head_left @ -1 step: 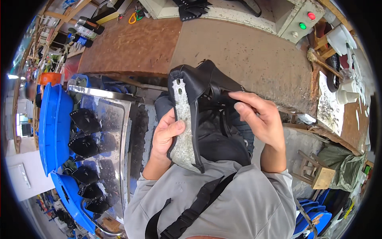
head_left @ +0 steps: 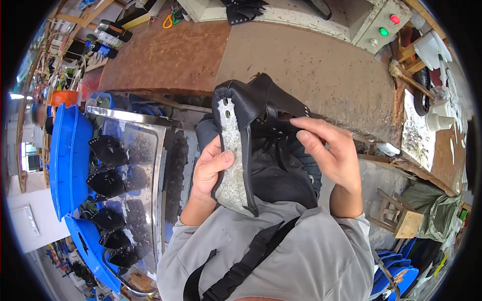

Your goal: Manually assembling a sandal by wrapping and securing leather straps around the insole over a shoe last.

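In front of me at twelve o'clock runs a worn workbench [head_left: 311, 65], its top grey and scuffed on the right and rusty brown on the left. At one o'clock sits a pale control box [head_left: 384, 25] with a red and a green button. At nine o'clock a metal-framed rack [head_left: 150, 150] carries black shoe uppers [head_left: 108, 150], with blue plastic tubs [head_left: 68, 160] just beside it. Bottles [head_left: 108, 32] lie at eleven o'clock near yellow-handled scissors [head_left: 168, 21]. At four o'clock a small wooden stool [head_left: 399, 215] stands on the grey concrete floor [head_left: 381, 175], next to a green sack [head_left: 434, 210]. Daylight comes in at nine o'clock.
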Demonstrator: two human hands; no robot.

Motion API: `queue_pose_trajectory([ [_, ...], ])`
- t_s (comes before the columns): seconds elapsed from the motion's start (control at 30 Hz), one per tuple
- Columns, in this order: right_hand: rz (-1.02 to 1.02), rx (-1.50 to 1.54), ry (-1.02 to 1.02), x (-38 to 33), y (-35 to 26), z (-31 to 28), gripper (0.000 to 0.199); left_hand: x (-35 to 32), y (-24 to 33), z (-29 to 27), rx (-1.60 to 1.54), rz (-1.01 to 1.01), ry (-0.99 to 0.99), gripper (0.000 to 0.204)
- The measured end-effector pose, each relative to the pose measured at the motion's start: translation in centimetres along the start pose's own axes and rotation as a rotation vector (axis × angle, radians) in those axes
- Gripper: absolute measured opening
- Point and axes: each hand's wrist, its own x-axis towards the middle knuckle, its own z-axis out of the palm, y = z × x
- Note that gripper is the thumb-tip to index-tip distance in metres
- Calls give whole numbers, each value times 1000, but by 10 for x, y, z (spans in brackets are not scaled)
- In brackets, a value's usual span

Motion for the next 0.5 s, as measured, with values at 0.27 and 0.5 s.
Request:
queue_pose_trajectory([
  [0.27,-295,-810,-150,7,-13,39,22,-16,0,8,116,2,-104,44],
  [0.5,-343,-436,-363,17,-7,20,15,-29,6,13,173,48,-172,54],
])
